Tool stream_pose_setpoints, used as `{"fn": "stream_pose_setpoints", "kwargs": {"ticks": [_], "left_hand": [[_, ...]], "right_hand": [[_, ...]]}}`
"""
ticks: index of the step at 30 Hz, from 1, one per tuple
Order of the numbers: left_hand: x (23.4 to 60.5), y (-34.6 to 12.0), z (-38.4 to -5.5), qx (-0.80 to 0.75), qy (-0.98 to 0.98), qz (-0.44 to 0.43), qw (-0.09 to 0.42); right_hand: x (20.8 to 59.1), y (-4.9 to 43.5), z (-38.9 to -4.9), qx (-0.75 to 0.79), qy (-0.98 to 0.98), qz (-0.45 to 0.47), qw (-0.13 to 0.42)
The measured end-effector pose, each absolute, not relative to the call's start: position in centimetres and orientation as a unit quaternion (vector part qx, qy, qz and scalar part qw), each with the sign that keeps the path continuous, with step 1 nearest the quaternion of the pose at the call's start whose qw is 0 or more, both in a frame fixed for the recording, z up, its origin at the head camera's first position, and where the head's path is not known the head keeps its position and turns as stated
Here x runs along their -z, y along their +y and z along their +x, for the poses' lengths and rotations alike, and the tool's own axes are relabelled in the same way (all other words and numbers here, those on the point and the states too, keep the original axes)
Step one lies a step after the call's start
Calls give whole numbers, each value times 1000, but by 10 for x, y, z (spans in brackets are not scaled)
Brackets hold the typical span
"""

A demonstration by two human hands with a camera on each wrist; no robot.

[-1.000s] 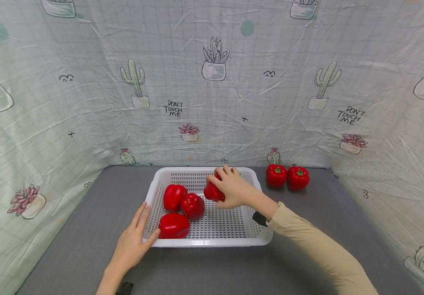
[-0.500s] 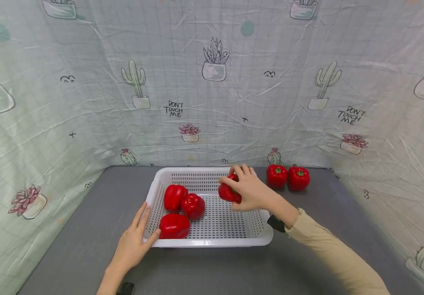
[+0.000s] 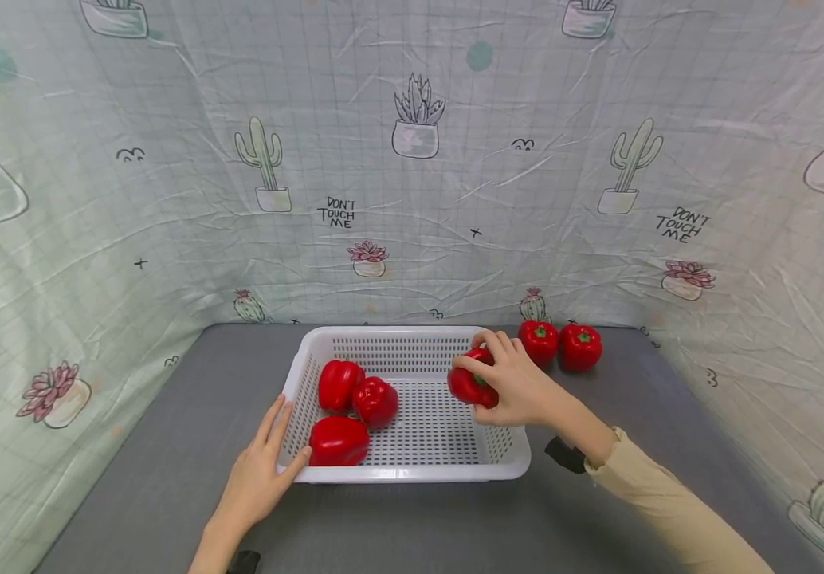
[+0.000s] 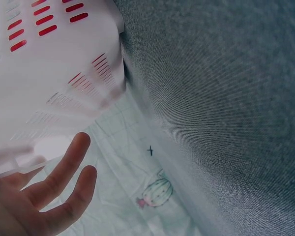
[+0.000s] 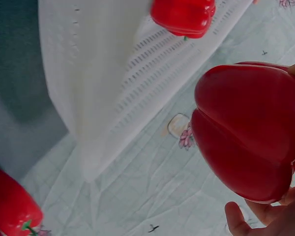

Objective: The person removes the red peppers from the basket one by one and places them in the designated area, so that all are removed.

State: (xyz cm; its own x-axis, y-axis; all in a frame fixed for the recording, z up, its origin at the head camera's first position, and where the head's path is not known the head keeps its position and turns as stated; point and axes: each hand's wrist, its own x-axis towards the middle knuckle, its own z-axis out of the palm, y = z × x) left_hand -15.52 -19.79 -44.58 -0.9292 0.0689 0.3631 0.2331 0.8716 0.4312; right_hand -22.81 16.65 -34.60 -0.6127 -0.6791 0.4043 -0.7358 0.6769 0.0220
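My right hand (image 3: 523, 384) grips a glossy red bell pepper (image 3: 465, 386) above the right end of a white perforated plastic basket (image 3: 405, 473). Up close in the right wrist view, that same pepper (image 5: 250, 130) fills the right side, fingers (image 5: 238, 221) against its underside. On the basket's left side, my left hand (image 3: 256, 472) rests with fingers spread along the rim. Seen from the left wrist, the hand (image 4: 44, 201) lies by the basket wall (image 4: 44, 98). Inside the basket, at its left, are three red bell peppers (image 3: 374, 402).
Two more red bell peppers (image 3: 580, 347) stand side by side on the dark grey table (image 3: 398, 526), behind and right of the basket. A fabric backdrop (image 3: 469, 263) printed with cacti rises around the table's back and sides.
My right hand has carried the pepper to the right, from over the basket's middle to its right end. The left hand has stayed at the rim.
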Motion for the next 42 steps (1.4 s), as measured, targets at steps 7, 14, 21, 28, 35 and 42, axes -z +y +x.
{"fn": "stream_pose_setpoints", "kwargs": {"ticks": [7,14,21,28,35,42], "left_hand": [[444,-198,-156,237,-952,-81,175],[443,-198,-156,237,-954,-74,167],[443,-197,-155,237,-954,-73,167],[445,-198,-155,236,-954,-73,171],[445,-198,-156,236,-955,-73,163],[447,-198,-157,239,-954,-77,166]], "right_hand": [[353,183,-225,-95,-893,386,210],[358,195,-220,-108,-895,374,219],[363,212,-217,-115,-894,364,235],[372,229,-217,-115,-903,330,250],[383,247,-218,-129,-913,297,249],[393,261,-222,-139,-922,278,231]]}}
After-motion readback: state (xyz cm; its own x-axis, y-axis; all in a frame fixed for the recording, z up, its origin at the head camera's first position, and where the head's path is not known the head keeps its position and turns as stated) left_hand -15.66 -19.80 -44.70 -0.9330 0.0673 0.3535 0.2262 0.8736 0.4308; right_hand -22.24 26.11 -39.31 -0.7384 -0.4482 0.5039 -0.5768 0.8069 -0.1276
